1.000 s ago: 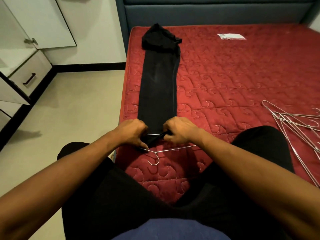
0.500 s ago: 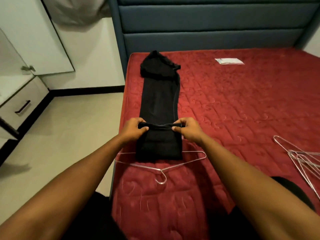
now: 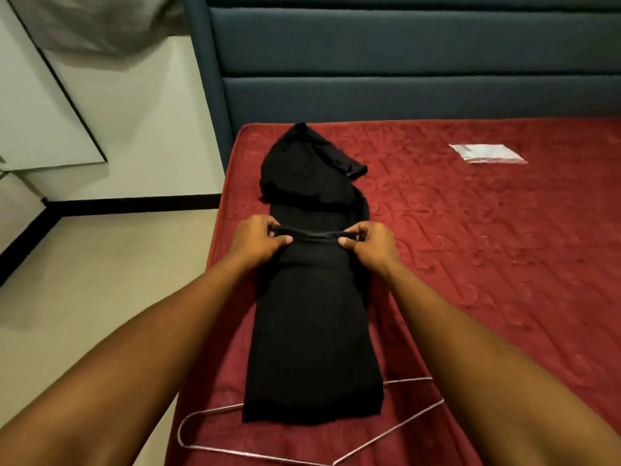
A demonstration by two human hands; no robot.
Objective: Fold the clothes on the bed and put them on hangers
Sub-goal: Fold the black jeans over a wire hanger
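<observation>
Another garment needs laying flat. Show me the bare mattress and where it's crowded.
Widest bare patch: the red mattress right of the black trousers, nearer than the white packet. Left of the trousers, only a narrow strip to the mattress edge. Crowded: the near end, where the wire hanger juts out from under the trousers.

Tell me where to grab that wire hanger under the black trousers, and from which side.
Grip the wire hanger at its neck, where the two sloping wires converge at the near end, coming from the near side. The black trousers cover its far bar, leaving only the shoulder bends and neck bare. The hook is out of frame.
</observation>
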